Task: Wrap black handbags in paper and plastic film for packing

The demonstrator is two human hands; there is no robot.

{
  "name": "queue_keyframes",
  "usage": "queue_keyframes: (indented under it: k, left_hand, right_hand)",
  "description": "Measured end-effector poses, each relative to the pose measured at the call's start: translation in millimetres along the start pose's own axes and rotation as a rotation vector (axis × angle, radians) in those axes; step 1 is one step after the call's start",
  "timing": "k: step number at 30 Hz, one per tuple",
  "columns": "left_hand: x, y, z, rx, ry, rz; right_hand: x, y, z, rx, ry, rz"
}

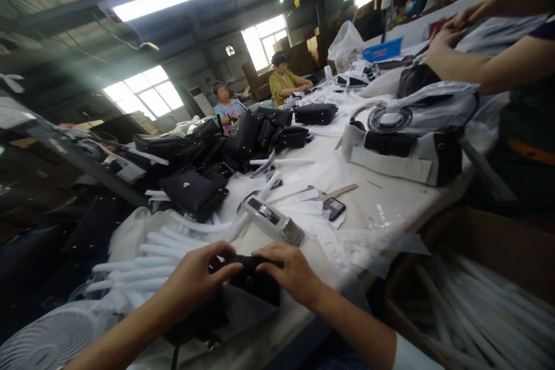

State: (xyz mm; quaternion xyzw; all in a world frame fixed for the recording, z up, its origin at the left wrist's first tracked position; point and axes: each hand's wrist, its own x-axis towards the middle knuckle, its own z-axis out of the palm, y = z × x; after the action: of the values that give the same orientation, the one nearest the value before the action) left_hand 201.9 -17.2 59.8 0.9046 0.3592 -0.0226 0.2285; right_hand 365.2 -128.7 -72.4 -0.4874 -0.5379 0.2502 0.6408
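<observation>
Left hand (206,269) and right hand (295,273): each pinched, thumb against fingers, on black bag's (260,285) top | bag: at table's (373,202) near edge | just beyond: tape dispenser (284,228) | left: white tubes (154,263), fan (47,342) | behind: heaped black handbags (193,189)

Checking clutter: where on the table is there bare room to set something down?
The barest patch is the tabletop between the dark handheld device and the partly wrapped bag, though a thin dark strip lies there. The picture's left side is crowded: tape dispenser, white tubes beside the left hand, and piled black bags.
</observation>
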Motion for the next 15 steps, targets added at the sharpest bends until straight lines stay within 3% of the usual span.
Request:
queue_keyframes:
  k: [3,8,12,15]
  left_hand:
    - [3,-3,-1.8,-0.164,-0.045,-0.025]
    - [9,-15,-1.3,-0.434,-0.127,-0.217]
    - [5,-13,-2.4,-0.416,-0.136,-0.229]
    - [1,-3,-2.5,-0.226,-0.085,-0.172]
  right_hand:
    - [2,0,2,0.032,-0.010,0.001]
    - [5,-10,2,0.065,-0.044,0.005]
    - [8,-14,4,0.091,-0.046,0.031]
    - [6,-12,7,0.140,-0.030,0.075]
